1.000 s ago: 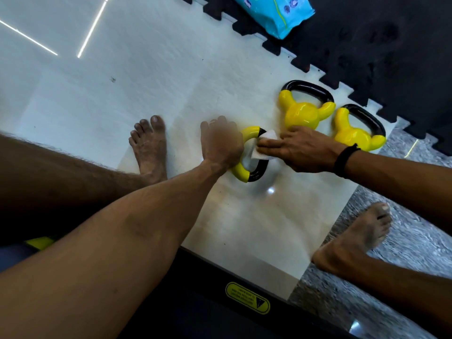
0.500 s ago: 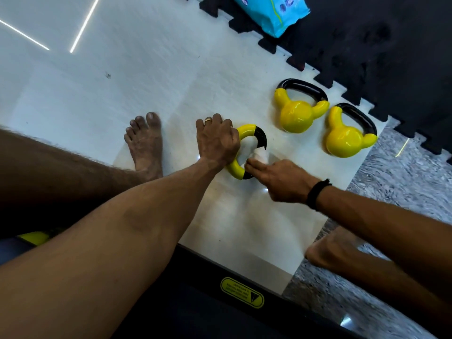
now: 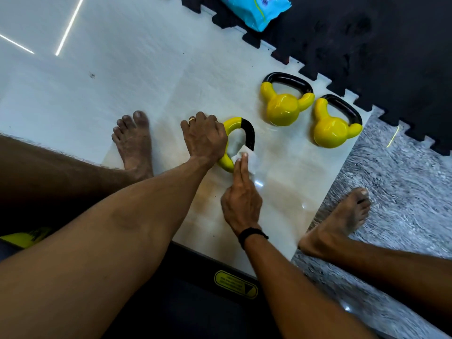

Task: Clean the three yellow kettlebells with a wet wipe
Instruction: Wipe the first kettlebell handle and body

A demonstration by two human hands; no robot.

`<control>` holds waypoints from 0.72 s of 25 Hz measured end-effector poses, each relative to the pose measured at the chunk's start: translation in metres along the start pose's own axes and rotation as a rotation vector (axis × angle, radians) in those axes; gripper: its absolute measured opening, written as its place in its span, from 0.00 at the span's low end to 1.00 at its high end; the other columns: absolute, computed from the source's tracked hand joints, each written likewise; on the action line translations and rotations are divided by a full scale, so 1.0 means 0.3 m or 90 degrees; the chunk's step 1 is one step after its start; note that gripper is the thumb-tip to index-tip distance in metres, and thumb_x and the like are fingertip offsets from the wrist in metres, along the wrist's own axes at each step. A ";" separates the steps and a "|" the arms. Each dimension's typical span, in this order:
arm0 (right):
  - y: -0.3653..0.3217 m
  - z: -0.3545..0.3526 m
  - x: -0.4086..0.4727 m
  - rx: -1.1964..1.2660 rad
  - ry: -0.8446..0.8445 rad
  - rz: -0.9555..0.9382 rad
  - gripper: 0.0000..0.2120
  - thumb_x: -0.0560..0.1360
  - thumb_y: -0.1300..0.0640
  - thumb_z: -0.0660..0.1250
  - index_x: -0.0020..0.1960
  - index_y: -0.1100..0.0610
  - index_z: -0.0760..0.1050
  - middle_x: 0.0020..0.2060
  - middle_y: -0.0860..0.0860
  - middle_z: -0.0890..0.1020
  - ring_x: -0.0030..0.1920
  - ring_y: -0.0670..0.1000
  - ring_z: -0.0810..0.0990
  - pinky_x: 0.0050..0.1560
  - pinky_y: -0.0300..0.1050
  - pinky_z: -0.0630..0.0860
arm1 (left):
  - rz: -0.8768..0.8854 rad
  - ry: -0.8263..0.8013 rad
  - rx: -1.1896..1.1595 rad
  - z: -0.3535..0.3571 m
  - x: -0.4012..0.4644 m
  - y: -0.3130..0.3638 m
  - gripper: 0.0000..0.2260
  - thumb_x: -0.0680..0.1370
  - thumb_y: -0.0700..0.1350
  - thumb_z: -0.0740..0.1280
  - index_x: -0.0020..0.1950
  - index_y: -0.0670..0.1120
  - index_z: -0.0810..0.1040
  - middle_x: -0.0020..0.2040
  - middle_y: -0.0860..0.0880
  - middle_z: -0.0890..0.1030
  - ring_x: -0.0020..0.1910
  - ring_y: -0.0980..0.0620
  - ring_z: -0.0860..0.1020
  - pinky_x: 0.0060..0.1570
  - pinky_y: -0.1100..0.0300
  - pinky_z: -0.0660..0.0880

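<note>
Wiping the near kettlebell point(image 3: 234, 143) right now: the right hand point(image 3: 241, 204) is pressing the wet wipe point(image 3: 247, 159) against the lower leg of its handle, where yellow meets black. Fingers are lying straight on the wipe, pushing rather than pinching it. The left hand point(image 3: 204, 138) is curling over the kettlebell's body from the left and clamping it in place; the body itself is hidden under that hand, only the handle loop is showing.

The other two kettlebells are sitting beyond it and to its right on the pale floor tile point(image 3: 146, 69): the middle one point(image 3: 285, 102) close by, the far one point(image 3: 336, 123) just beside that, apart from each other. Cannot tell whether either is already cleaned. The wipe pack point(image 3: 256, 11) is lying well beyond the near kettlebell, on the dark foam mat point(image 3: 367, 33).

Risks, as I'm judging them:
- The wipe is held by pressure only, so it could be bunching or slipping off the curved handle.
- The body under the left hand is getting skipped unless the grip shifts.
- The tile looks glossy; a wet kettlebell could slide or roll if the left hand eases off.
- A bare foot point(image 3: 133, 140) is resting just left of the near kettlebell: toe hazard if it tips.
</note>
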State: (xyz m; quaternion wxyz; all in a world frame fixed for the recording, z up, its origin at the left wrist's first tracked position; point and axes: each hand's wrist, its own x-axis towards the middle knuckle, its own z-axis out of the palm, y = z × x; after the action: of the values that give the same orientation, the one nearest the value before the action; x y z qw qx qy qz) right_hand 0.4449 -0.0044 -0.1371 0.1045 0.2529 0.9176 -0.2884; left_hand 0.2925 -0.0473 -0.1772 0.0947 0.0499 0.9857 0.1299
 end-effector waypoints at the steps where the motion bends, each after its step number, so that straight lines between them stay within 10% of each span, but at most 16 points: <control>1: -0.031 0.014 -0.013 0.065 0.006 0.050 0.35 0.69 0.64 0.54 0.77 0.58 0.57 0.78 0.50 0.57 0.62 0.56 0.76 0.42 0.46 0.77 | -0.015 -0.005 -0.002 0.000 -0.002 0.003 0.18 0.75 0.48 0.51 0.43 0.41 0.79 0.43 0.40 0.78 0.43 0.39 0.75 0.50 0.48 0.65; 6: -0.107 0.017 0.023 0.231 -0.006 0.212 0.32 0.76 0.63 0.57 0.78 0.57 0.52 0.79 0.50 0.48 0.75 0.52 0.62 0.60 0.48 0.75 | -0.074 0.003 -0.021 0.009 -0.010 0.012 0.22 0.73 0.49 0.47 0.44 0.42 0.79 0.45 0.41 0.79 0.45 0.40 0.76 0.51 0.48 0.65; 9: -0.093 -0.016 0.113 0.362 0.029 0.328 0.31 0.74 0.65 0.61 0.76 0.56 0.59 0.75 0.53 0.64 0.71 0.52 0.68 0.65 0.44 0.67 | -0.075 0.004 -0.023 0.008 -0.009 0.015 0.26 0.72 0.51 0.44 0.45 0.42 0.79 0.46 0.41 0.79 0.47 0.41 0.76 0.51 0.49 0.64; 11: -0.043 -0.050 0.197 0.458 0.043 0.403 0.19 0.71 0.63 0.64 0.62 0.56 0.77 0.53 0.54 0.81 0.50 0.54 0.77 0.50 0.46 0.73 | -0.066 -0.003 -0.033 0.006 -0.005 0.007 0.26 0.71 0.51 0.42 0.45 0.42 0.79 0.46 0.42 0.79 0.46 0.41 0.76 0.51 0.49 0.64; 13: 0.034 -0.079 0.266 0.594 0.014 0.456 0.03 0.69 0.59 0.66 0.37 0.57 0.77 0.29 0.50 0.75 0.31 0.52 0.70 0.33 0.45 0.66 | -0.053 -0.004 -0.035 0.009 -0.004 0.002 0.26 0.72 0.51 0.42 0.44 0.42 0.79 0.46 0.42 0.78 0.46 0.41 0.76 0.51 0.50 0.64; 18: 0.105 -0.128 0.297 0.827 -0.185 0.457 0.15 0.78 0.47 0.57 0.36 0.54 0.71 0.24 0.48 0.66 0.21 0.45 0.58 0.22 0.36 0.52 | -0.059 -0.007 -0.055 0.007 0.012 -0.009 0.20 0.75 0.47 0.50 0.43 0.42 0.80 0.47 0.43 0.79 0.47 0.42 0.75 0.51 0.50 0.62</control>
State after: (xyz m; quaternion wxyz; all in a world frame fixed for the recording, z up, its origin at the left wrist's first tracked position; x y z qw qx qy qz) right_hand 0.3839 0.0762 -0.1511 0.1416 0.5066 0.4011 -0.7499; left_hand 0.2891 -0.0490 -0.1805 0.1078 0.0006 0.9800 0.1675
